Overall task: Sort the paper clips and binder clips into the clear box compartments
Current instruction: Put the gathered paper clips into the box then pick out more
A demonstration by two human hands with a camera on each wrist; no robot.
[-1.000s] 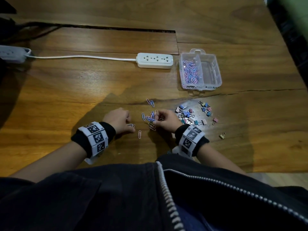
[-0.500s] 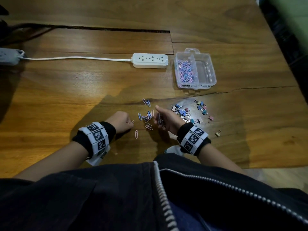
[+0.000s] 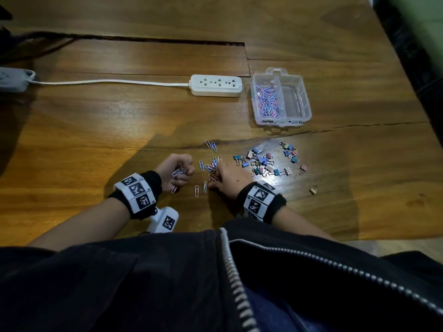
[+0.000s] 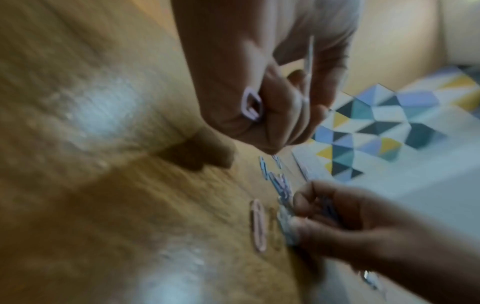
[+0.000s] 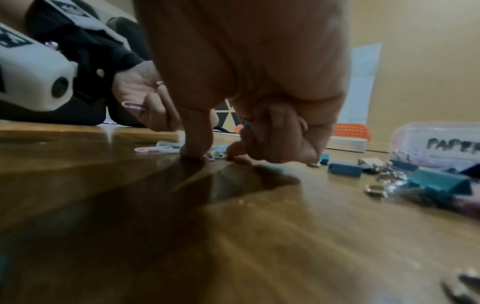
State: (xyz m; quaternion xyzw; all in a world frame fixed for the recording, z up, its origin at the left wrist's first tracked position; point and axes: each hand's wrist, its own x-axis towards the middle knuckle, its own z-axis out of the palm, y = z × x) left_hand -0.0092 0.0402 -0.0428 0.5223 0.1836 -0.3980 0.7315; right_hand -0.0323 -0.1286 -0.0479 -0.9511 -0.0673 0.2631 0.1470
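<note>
1. Brown shiny wooden surface (image 3: 96, 130) holds all the things.
2. The clear plastic box with two compartments (image 3: 304, 92) sits at two o'clock from the hands, just beside a white power strip (image 3: 215, 85).
3. Its left part holds a heap of pink and blue wire paper clips (image 3: 267, 100).
4. The left hand (image 3: 178, 170) is curled round a small bunch of pale purple paper clips (image 3: 178, 173).
5. The right hand (image 3: 230, 177) has its thumb and one finger tip down on the surface, pinching at the loose pink and blue paper clips (image 3: 208, 165) lying between the two hands.
6. I cannot tell if it has one in its grip.
7. Little coloured metal binder clips (image 3: 266, 162) lie in a bunch at three o'clock from the right hand.
8. One small gold binder clip (image 3: 313, 189) lies apart, further right.
</note>
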